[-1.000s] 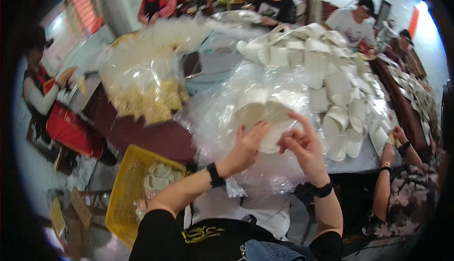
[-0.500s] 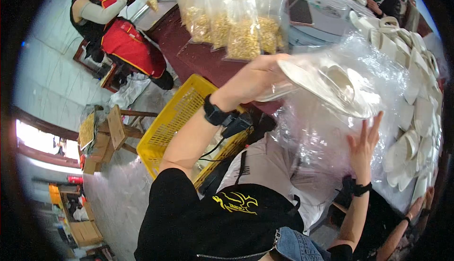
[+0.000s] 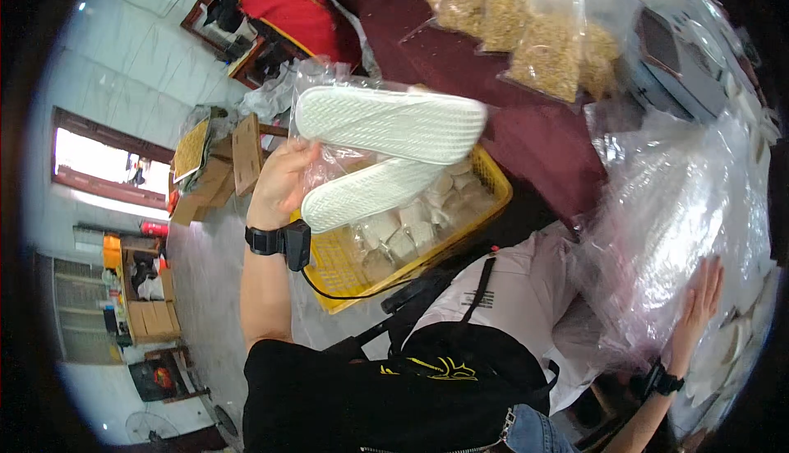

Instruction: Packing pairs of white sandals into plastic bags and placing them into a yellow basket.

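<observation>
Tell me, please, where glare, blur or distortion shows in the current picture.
Head view: white glare streaks the clear plastic by the right hand; the framed opening at left is washed out; wall lines bend near the dark rim; the slippers in the left hand show clear tread.

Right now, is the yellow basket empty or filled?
Not empty: pale items, seemingly slippers, lie inside the yellow basket. Whether it is full I cannot tell; the held slippers hide part of it.
</observation>
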The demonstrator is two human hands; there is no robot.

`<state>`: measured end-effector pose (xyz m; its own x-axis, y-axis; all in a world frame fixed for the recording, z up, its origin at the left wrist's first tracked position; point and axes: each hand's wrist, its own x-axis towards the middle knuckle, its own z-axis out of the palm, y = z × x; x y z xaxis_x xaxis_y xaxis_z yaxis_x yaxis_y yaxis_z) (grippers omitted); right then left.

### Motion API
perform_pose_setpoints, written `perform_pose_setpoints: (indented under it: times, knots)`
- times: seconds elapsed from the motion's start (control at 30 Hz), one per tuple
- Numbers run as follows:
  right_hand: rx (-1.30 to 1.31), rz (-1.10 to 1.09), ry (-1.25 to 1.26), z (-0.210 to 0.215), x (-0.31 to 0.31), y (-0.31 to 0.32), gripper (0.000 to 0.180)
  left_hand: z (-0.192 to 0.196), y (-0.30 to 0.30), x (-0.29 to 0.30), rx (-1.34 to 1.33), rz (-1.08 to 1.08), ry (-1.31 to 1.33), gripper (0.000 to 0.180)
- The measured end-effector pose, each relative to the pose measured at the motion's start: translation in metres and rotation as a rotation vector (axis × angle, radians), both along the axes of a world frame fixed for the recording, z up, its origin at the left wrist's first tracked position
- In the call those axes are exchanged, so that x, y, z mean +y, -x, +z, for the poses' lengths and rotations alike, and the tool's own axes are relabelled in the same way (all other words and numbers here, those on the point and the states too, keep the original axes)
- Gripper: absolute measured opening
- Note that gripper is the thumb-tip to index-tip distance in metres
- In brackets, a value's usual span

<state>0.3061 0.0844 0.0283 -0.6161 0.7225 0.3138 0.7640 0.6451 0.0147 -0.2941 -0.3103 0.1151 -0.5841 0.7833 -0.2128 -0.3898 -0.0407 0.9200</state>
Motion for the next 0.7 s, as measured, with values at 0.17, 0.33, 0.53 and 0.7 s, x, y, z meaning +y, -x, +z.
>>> perform_pose_setpoints:
  times: [0.17,0.33,0.53,0.7]
  knots:
    - [-0.042,-0.024,0.075,0.016,-0.008,0.008,0.05,-0.055,0.029,-0.063,0.037,0.148,0.173,0.039]
    - [0.123,-0.095,0.32,0.009,-0.001,0.008,0.054,-0.158,0.061,-0.123,0.154,0.435,0.462,0.032]
    - [0.494,-0.04,0.627,-0.013,0.027,-0.029,0.06,-0.258,0.075,-0.139,0.264,0.619,0.446,0.029]
    - [0.415,-0.045,0.615,0.046,-0.046,0.105,0.06,-0.343,0.061,-0.062,0.818,0.456,0.742,0.036]
